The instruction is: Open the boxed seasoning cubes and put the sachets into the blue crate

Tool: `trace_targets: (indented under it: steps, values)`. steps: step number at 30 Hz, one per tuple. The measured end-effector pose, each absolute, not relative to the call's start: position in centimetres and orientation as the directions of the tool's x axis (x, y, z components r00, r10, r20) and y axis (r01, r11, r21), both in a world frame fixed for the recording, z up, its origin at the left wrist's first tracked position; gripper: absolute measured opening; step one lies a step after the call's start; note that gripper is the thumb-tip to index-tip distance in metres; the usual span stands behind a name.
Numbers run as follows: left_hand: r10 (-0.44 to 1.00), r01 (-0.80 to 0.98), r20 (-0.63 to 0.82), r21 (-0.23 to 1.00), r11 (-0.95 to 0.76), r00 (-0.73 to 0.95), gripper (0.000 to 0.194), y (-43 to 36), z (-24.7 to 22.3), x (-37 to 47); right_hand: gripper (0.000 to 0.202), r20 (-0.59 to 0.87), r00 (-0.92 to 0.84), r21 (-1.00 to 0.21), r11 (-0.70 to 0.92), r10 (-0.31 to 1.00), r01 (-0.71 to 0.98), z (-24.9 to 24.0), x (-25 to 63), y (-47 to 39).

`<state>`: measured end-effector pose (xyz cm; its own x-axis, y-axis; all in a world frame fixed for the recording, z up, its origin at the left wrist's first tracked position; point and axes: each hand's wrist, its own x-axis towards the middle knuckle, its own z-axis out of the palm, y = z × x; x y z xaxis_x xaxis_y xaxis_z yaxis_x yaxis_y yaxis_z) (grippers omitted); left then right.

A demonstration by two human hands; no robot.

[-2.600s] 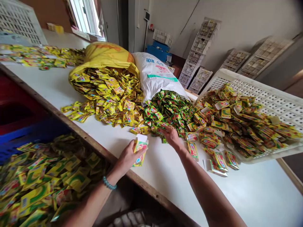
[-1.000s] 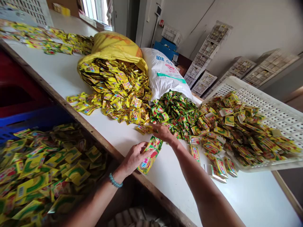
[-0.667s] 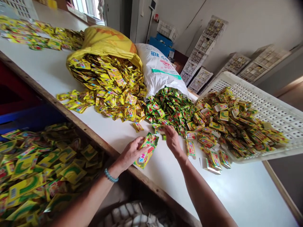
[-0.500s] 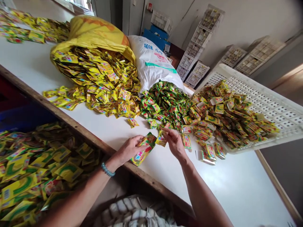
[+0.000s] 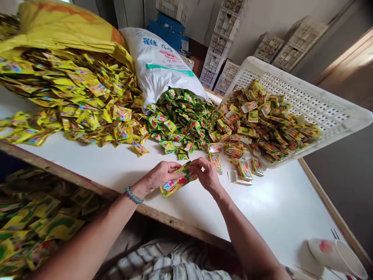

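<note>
In my left hand [image 5: 161, 177] is a flat yellow-green printed packet [image 5: 175, 186], gripped along its upper side with the thumb across its front. My right hand [image 5: 205, 173] is closed at the packet's right end, fingertips pinched against it. What lies between those fingertips is hidden. Beyond my hands, small green sachets [image 5: 182, 120] spill from a white sack [image 5: 163, 58]. To the left, small yellow sachets [image 5: 96, 109] pour out of a yellow sack [image 5: 64, 23].
A white plastic basket [image 5: 335, 112] lies tipped on the right, with small printed boxes [image 5: 279, 128] spilling out. A white cup [image 5: 335, 252] stands at the near right. Below the table's wooden edge [image 5: 96, 186], many flat yellow packets [image 5: 43, 221] are piled at left. Stacked crates [image 5: 218, 42] stand behind.
My right hand has brought a small yellow sachet to the packet's end, and the sachet is now out of sight. The view has turned right, bringing the cup into sight.
</note>
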<state>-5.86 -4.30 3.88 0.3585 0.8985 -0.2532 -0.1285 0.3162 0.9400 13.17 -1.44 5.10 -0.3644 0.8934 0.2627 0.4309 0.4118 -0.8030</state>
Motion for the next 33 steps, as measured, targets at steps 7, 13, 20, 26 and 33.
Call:
trace_targets:
  steps: [7,13,20,26,33]
  values:
    - [0.875,-0.180,-0.309,0.901,0.395,0.373,0.042,-4.0,2.5,-3.8,0.015,0.181,-0.228,-0.899,0.255,0.957,0.355,3.2,13.6,-1.6]
    - [0.894,-0.190,-0.322,0.901,0.390,0.310,0.040,-3.9,2.7,-3.9,0.029,0.166,-0.185,-0.936,0.214,0.969,0.278,3.0,14.7,-1.5]
    - [0.902,-0.153,-0.325,0.913,0.377,0.285,0.042,-4.0,3.2,-3.5,0.019,0.168,-0.245,-0.894,0.253,0.955,0.370,3.4,15.2,-1.9]
    - [0.918,-0.104,-0.310,0.933,0.343,0.247,0.045,-4.2,2.5,-3.8,0.011,0.186,-0.370,-0.829,0.347,0.910,0.439,4.0,15.8,-1.6]
    - [0.923,-0.053,-0.293,0.948,0.315,0.249,0.044,-4.4,2.4,-3.7,0.017,0.141,-0.440,-0.834,0.346,0.887,0.430,3.9,15.9,-1.6]
